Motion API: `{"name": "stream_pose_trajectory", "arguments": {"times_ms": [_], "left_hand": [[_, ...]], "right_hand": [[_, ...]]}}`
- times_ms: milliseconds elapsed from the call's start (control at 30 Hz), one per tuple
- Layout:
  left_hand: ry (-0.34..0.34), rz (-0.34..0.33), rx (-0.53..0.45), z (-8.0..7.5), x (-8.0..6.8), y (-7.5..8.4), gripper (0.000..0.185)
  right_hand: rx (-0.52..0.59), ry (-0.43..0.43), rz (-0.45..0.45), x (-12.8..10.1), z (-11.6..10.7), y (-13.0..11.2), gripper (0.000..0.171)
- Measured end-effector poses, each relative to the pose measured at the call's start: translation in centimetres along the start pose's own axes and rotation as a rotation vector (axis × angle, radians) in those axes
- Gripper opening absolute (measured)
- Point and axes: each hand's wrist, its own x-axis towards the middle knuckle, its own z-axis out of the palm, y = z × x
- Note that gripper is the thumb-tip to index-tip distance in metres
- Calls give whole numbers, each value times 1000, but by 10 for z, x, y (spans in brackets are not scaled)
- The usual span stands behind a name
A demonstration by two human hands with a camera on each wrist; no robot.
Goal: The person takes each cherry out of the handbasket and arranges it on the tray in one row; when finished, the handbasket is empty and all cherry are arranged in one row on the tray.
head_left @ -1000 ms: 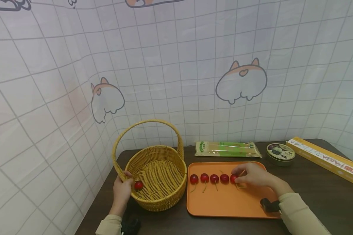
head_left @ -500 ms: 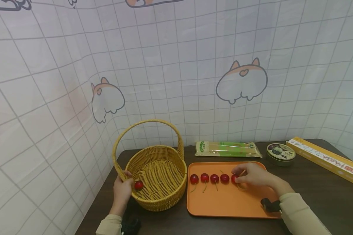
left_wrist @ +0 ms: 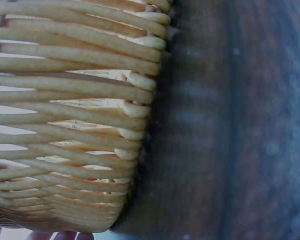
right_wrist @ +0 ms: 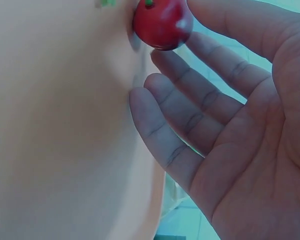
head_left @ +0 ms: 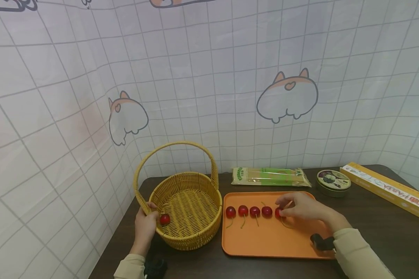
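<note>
The rim of a wicker basket (head_left: 185, 209) is gripped by the left hand (head_left: 144, 226), thumb hooked over the near-left edge; one cherry (head_left: 165, 219) lies inside just beside that thumb. On the orange tray (head_left: 265, 242), to the right of the basket, a row of cherries (head_left: 248, 211) is laid out with stems toward the viewer. The rightmost cherry (right_wrist: 162, 22) is met by the fingertips (right_wrist: 145, 107) of the right hand (head_left: 302, 211), whose fingers are loosely spread and relaxed; a closed pinch cannot be made out. A green packet (head_left: 270, 176), a round tin (head_left: 333, 181) and a long yellow box (head_left: 387, 190) lie behind on the dark tabletop (head_left: 384, 232).
</note>
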Motion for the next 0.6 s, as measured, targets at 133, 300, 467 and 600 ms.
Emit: {"name": "stream_pose_trajectory", "arguments": {"times_ms": [133, 300, 467, 600], "left_hand": [[-18, -9, -18, 0, 0, 0, 26], [-31, -16, -27, 0, 2, -1, 26], [-21, -21, -23, 0, 1, -2, 26], [-20, -22, -20, -1, 2, -2, 26]], "right_hand": [[-17, 14, 4, -4, -9, -7, 39], [-19, 74, -13, -10, -23, -26, 38], [-18, 96, -25, -11, -25, -48, 36], [-8, 109, -52, -6, -17, -62, 33]]}}
